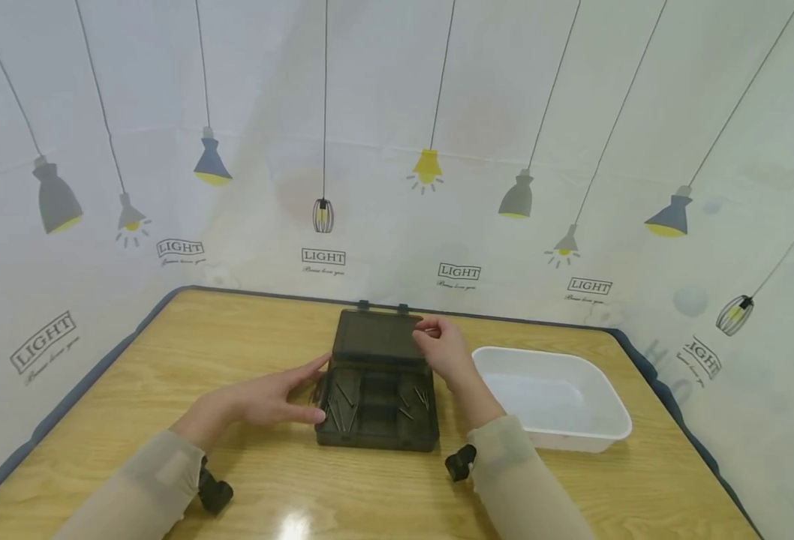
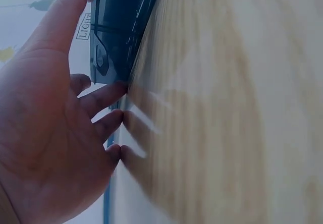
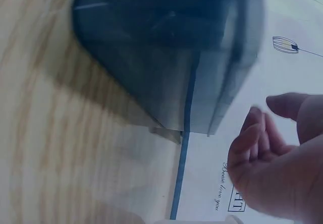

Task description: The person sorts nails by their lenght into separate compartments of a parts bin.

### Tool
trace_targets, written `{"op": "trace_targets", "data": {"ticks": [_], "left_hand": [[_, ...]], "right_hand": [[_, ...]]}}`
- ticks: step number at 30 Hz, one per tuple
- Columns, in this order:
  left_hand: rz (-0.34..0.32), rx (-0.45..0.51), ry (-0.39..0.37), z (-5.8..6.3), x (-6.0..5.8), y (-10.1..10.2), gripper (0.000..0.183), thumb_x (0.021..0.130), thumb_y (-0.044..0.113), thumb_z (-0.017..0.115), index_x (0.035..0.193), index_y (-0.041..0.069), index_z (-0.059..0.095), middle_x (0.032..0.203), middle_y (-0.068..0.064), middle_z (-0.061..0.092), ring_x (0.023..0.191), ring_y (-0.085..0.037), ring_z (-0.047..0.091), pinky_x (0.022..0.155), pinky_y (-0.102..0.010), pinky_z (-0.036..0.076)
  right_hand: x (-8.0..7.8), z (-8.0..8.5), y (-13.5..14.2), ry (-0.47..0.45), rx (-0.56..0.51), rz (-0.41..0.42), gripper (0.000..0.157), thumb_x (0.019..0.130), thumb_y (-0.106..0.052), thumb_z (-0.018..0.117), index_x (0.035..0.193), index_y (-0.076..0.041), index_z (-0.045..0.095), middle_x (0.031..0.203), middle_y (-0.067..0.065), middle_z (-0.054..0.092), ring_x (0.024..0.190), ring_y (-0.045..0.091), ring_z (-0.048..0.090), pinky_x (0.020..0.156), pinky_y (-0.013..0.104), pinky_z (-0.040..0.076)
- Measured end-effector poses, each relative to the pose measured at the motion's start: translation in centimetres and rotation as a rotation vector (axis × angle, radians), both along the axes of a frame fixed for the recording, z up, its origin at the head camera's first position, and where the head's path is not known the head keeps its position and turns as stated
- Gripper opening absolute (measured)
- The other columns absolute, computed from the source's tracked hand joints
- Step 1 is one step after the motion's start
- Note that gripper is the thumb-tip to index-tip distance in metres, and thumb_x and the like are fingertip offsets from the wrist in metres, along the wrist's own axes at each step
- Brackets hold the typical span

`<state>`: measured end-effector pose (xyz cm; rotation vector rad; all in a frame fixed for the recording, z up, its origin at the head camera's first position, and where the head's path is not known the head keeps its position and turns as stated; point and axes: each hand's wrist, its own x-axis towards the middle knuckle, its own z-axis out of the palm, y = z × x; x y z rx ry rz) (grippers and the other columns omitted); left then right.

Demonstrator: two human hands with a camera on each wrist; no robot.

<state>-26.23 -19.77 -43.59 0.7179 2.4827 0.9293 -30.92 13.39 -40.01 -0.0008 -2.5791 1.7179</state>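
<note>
A dark see-through plastic case lies on the table with its lid folded back toward the wall. Thin metal pieces lie in its left compartment, and shorter thin ones in the right one. My left hand rests at the case's left side, thumb at the front part and fingers spread; in the left wrist view the lower fingertips meet the tabletop. Over the lid's right edge is my right hand, its fingers loosely bent. The right wrist view shows a gap between thumb and fingers, with nothing visible there.
To the right of the case, beside my right forearm, stands a white plastic tub. The wooden table ends at a dark blue edge, with a lamp-printed cloth wall behind and at the sides.
</note>
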Motion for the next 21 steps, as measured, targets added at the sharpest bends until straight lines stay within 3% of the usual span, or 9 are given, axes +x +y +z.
{"op": "trace_targets", "data": {"ticks": [7, 10, 13, 17, 21], "left_hand": [[0.036, 0.047, 0.059, 0.8, -1.4, 0.5, 0.096, 0.109, 0.059, 0.063, 0.177, 0.010, 0.018, 0.172, -0.025, 0.043, 0.159, -0.046, 0.043, 0.131, -0.064, 0.033], [0.093, 0.066, 0.110, 0.8, -2.5, 0.9, 0.085, 0.111, 0.056, 0.059, 0.174, 0.008, 0.029, 0.166, -0.025, 0.052, 0.151, -0.044, 0.055, 0.125, -0.062, 0.044], [0.170, 0.073, 0.154, 0.5, -3.7, 1.5, 0.076, 0.113, 0.050, 0.058, 0.170, 0.005, 0.038, 0.159, -0.024, 0.059, 0.142, -0.042, 0.063, 0.117, -0.059, 0.052], [0.277, 0.066, 0.146, 0.5, -5.3, 2.4, 0.070, 0.113, 0.045, 0.061, 0.167, 0.003, 0.044, 0.152, -0.024, 0.065, 0.137, -0.042, 0.066, 0.114, -0.058, 0.055], [0.328, 0.083, 0.097, 0.8, -6.4, 3.2, 0.068, 0.112, 0.040, 0.065, 0.165, 0.003, 0.046, 0.148, -0.025, 0.067, 0.128, -0.038, 0.071, 0.109, -0.055, 0.058]], "right_hand": [[-0.2, -0.4, -0.4, -0.025, 0.000, -0.078, 0.029, 0.106, -0.011, 0.066, 0.131, 0.003, 0.070, 0.127, 0.019, 0.071, 0.112, 0.030, 0.069, 0.094, 0.037, 0.058], [-0.5, -0.8, -0.6, -0.045, -0.022, -0.129, 0.029, 0.106, -0.009, 0.066, 0.132, 0.003, 0.072, 0.129, 0.021, 0.072, 0.114, 0.033, 0.069, 0.098, 0.042, 0.058], [-1.0, -1.4, -0.7, -0.054, -0.018, -0.176, 0.029, 0.105, -0.007, 0.066, 0.130, 0.004, 0.074, 0.127, 0.022, 0.074, 0.112, 0.032, 0.071, 0.093, 0.037, 0.058], [-1.6, -2.2, -0.7, -0.072, -0.027, -0.209, 0.028, 0.101, -0.003, 0.068, 0.128, 0.004, 0.075, 0.127, 0.024, 0.076, 0.107, 0.030, 0.071, 0.085, 0.032, 0.055], [-1.9, -3.0, -0.4, -0.117, -0.040, -0.226, 0.031, 0.101, -0.001, 0.069, 0.131, 0.001, 0.075, 0.136, 0.024, 0.071, 0.108, 0.029, 0.065, 0.091, 0.035, 0.054]]}}
